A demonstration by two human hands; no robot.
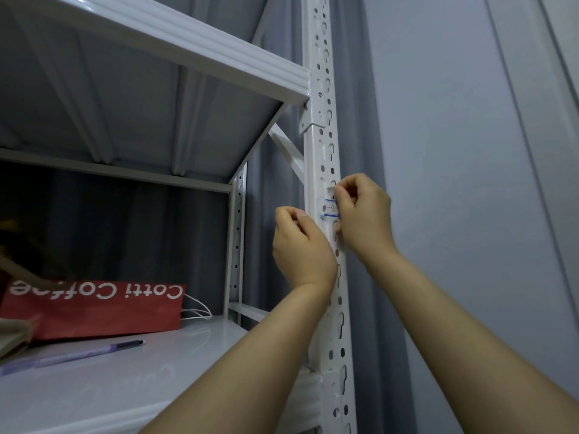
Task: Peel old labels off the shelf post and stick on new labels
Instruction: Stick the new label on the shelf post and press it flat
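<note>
Reaching up past a pen [94,352] and red bag [94,311] lying on the shelf [141,389] at left. Curling the left hand [300,242] against the post's [326,89] left edge, thumb on fingers, unclear whether pinching anything. Pinching the right edge of the blue-lined label [329,208] with the right hand [363,214], label sticking mid-post, curtain [354,89] behind.
</note>
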